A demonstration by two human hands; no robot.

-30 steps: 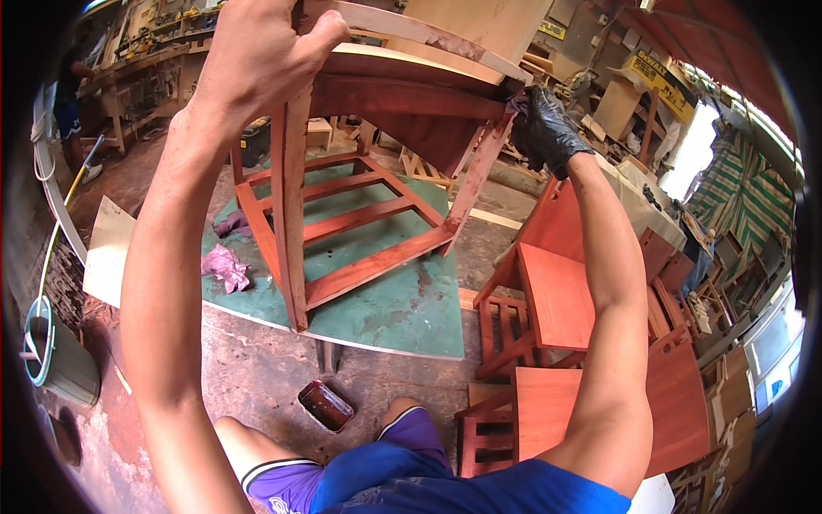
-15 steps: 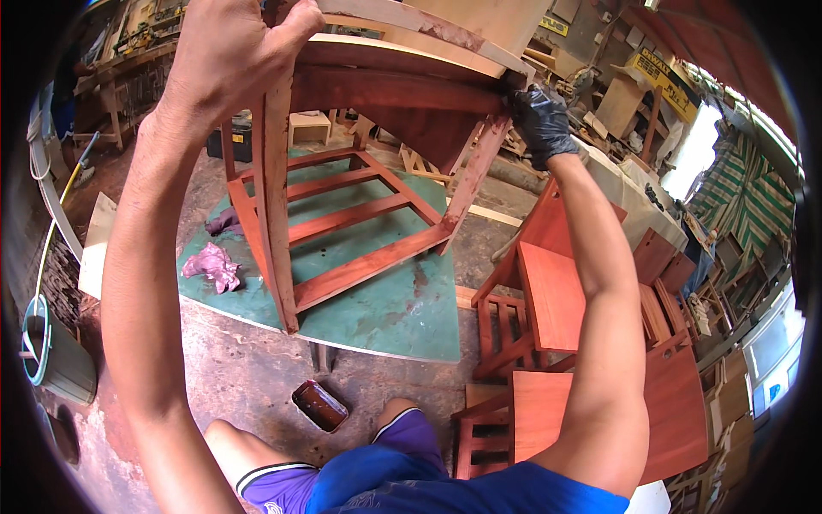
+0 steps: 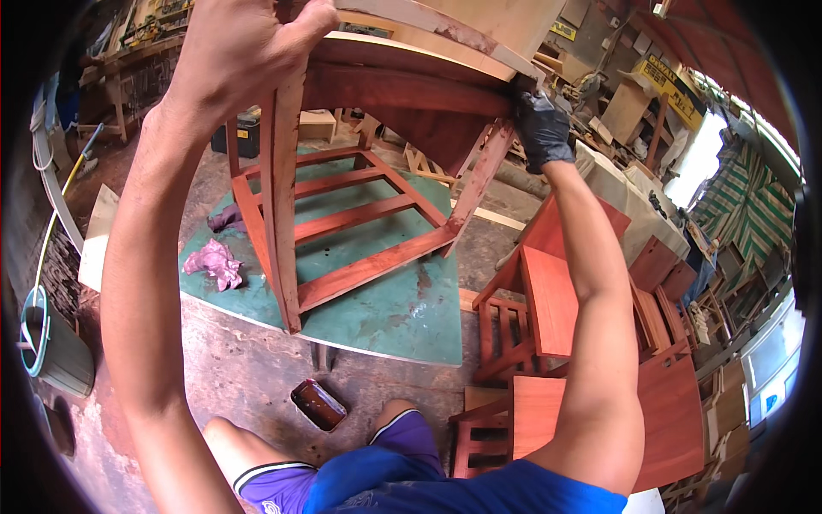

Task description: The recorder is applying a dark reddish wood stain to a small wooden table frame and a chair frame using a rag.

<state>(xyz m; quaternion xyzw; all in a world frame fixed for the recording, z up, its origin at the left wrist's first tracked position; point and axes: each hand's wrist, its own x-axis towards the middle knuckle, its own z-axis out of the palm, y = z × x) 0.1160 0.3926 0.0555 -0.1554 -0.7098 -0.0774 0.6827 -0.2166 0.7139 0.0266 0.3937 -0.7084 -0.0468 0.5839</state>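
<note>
A wooden chair, stained reddish brown with some paler patches, stands on a green board. My bare left hand is closed around its upper left corner, the fingers out of sight behind the wood. At the upper right corner, my right hand, in a black glove, is closed against the frame near the top of the leg. The glove and the wood hide whatever its fingers hold. A rectangular tub of dark red-brown liquid sits on the floor before my knees.
A crumpled pink cloth lies on the board's left side. Finished-looking red wooden chairs crowd my right. A grey bucket with a hose stands at the left. Workbenches and timber pieces fill the back.
The view has shifted slightly, so the chair and both hands appear a little further right. My left hand keeps its grip, and my right hand stays at the upper right corner.
</note>
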